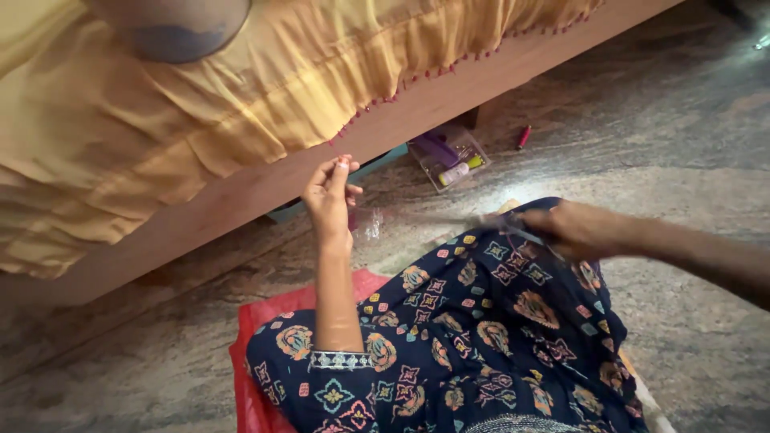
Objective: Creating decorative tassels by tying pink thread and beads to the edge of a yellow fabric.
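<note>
**Thin strand held taut between two hands over the lap**

The left hand is raised near the wooden bed frame, fingertips pinched shut on one end of a thin, pale strand. The right hand is closed around the other end above the dark floral-print fabric on the lap; what else it grips is blurred. A clear plastic box lies on the stone floor by the bed's edge.

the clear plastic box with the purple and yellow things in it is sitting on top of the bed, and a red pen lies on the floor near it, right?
Not quite: the clear plastic box sits on the stone floor beside the bed frame, not on top. The head view shows it. The red pen does lie near it.
</note>
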